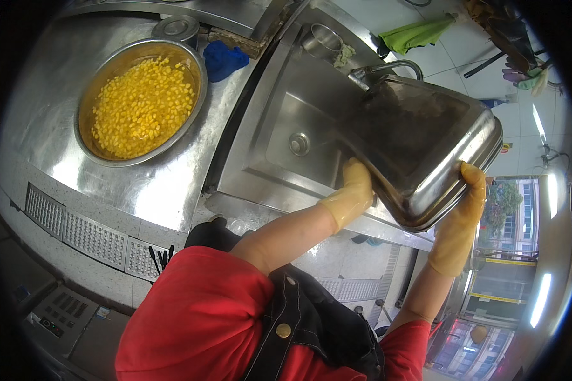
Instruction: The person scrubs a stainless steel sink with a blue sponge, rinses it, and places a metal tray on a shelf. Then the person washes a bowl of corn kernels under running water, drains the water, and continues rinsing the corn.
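Note:
A deep rectangular stainless steel pan (414, 128), perhaps a nested stack judging by its layered rim, is tilted with its dark, stained underside towards me. Both hands wear yellow rubber gloves. My left hand (357, 178) grips the pan's near left edge, its fingertips partly hidden. My right hand (472, 185) is closed on the right side of the rim. The pan is over the right part of a steel sink (291, 119), partly covering it, just in front of the curved faucet (386, 71). The sink's drain (299, 144) shows to the pan's left.
A large steel bowl of corn kernels (143, 109) stands on the steel counter (52, 119) at left, with a lidded tin (176, 29) and a blue cloth (224, 61) beside it. A small steel pot (322, 40) sits at the sink's back corner. A green cloth (414, 35) lies behind the faucet.

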Motion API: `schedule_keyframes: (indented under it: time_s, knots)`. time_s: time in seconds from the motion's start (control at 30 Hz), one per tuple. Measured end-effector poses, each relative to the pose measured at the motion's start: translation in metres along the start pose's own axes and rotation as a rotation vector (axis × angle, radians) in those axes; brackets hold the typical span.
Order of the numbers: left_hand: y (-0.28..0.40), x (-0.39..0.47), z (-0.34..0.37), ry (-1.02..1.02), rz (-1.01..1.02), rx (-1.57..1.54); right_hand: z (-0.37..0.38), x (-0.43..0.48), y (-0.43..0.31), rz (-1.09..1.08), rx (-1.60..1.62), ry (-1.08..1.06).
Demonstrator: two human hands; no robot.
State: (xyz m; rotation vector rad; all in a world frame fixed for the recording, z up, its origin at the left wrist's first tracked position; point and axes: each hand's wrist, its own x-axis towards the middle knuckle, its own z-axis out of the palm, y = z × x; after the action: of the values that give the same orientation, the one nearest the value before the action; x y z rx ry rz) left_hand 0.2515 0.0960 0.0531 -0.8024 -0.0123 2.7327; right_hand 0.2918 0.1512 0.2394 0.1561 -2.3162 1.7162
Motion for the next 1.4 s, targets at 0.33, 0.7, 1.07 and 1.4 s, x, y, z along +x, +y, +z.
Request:
schedule_keyframes:
  time_s: [0.33, 0.7, 1.07, 1.4]
  knots:
    - [0.026, -0.014, -0.008, -0.049, -0.102, 0.319, -0.002, 0.004, 0.005, 0.089, 0.117, 0.169]
    - [0.083, 0.018, 0.021, -0.507, 1.266, 1.597, -0.002, -0.008, -0.001, 0.107, 0.119, 0.181]
    - [0.139, 0.135, -0.074, 0.270, 0.787, 2.364, -0.020, -0.008, -0.015, 0.089, 0.186, 0.210]
    - [0.159, 0.117, -0.081, 0.314, 1.601, 2.096, -0.016, -0.008, -0.012, 0.003, 0.192, 0.158]
